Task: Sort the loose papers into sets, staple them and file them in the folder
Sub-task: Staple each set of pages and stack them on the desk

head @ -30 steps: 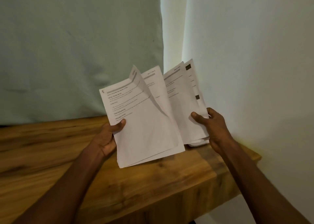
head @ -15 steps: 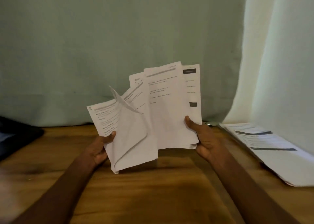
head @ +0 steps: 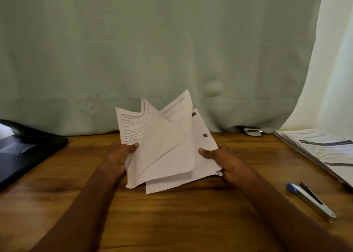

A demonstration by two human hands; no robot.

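Observation:
Both hands hold a loose bunch of printed white papers (head: 168,148) just above the wooden table (head: 172,223). My left hand (head: 119,159) pinches the bunch's left edge, thumb on top. My right hand (head: 223,160) grips the right edge, thumb on the front sheet. The sheets are fanned and bent over, and one shows its blank back. A black folder (head: 28,148) lies open at the left edge. At the right, a silver stapler (head: 311,202) with a blue end lies on the table.
A second stack of printed papers (head: 321,148) lies at the far right of the table. A pale green curtain (head: 152,51) hangs along the table's back edge, with a small crumpled item (head: 252,131) at its foot.
The view has swung left, bringing the folder and stapler into sight. The papers have come down toward the table, and the fanned sheets have folded over more.

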